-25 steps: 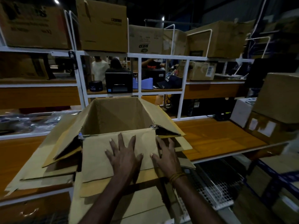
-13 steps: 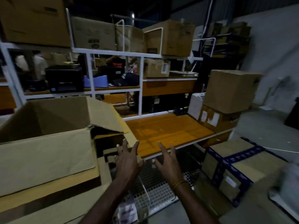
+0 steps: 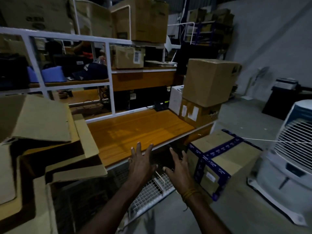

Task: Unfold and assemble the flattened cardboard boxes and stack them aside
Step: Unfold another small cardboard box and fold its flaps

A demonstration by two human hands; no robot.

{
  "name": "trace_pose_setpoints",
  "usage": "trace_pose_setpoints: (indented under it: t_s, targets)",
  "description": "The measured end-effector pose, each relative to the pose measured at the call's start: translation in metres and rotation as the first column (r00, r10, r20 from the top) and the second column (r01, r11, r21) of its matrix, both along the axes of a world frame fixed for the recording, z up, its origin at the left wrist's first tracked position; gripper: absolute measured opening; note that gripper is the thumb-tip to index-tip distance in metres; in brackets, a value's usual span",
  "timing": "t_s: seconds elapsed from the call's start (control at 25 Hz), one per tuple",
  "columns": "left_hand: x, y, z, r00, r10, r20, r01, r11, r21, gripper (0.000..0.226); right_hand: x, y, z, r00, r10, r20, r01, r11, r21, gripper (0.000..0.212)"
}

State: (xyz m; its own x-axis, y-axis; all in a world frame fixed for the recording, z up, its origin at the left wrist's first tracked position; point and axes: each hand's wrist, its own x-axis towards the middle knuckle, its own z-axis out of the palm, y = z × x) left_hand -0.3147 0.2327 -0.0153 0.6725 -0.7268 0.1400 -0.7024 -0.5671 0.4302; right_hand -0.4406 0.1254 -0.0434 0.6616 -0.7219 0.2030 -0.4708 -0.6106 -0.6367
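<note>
Both hands are out in the lower middle of the frame, fingers spread and straight, holding nothing. The left hand (image 3: 141, 163) hovers over the front edge of the orange bench (image 3: 138, 130); the right hand (image 3: 179, 168) is just beside it, a small gap between them, in front of the dark space under the bench. A thread band (image 3: 190, 194) circles the right wrist.

A second ago both palms lay flat on the front flap of the open box (image 3: 33, 120). Since then they have come off it, and the view has swung right: the box, once at centre, now sits at the left edge of the frame, atop the flattened cardboard (image 3: 70, 159) piled at lower left. Half a second ago the hands were already clear of it; the box has slid further left since.

To the right, newly in full view, a taped box (image 3: 221, 159) with dark blue bands stands on the floor, close to the right hand. Two stacked boxes (image 3: 209, 81) rest at the bench's far right end. A white cooler (image 3: 290, 152) fills the right edge. A wire grille (image 3: 152, 191) lies below the hands. White shelving (image 3: 108, 73) with cartons runs across the upper left.
</note>
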Motion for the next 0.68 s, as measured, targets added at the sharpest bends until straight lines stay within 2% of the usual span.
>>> trace_pose_setpoints:
  t_s: [0.28,0.4,0.52,0.68]
  targets:
    - [0.049,-0.12,-0.011,0.994,-0.109,-0.01,0.109,0.994,-0.03,0.086,0.037,-0.105,-0.008,0.996,-0.087,-0.013,0.087,0.995,-0.04,0.081]
    - [0.085,-0.173,-0.006,0.983,-0.18,0.022,0.181,0.978,-0.1,0.085,0.066,-0.152,0.006,0.991,-0.134,-0.019,0.132,0.988,-0.084,0.082]
    - [0.12,-0.223,0.003,0.97,-0.221,0.099,0.237,0.952,-0.195,0.087,0.097,-0.191,0.02,0.987,-0.154,0.041,0.157,0.981,-0.11,0.078]
    - [0.143,-0.278,0.005,0.948,-0.305,0.093,0.318,0.909,-0.27,0.087,0.121,-0.236,0.019,0.981,-0.18,0.074,0.189,0.971,-0.144,0.076]
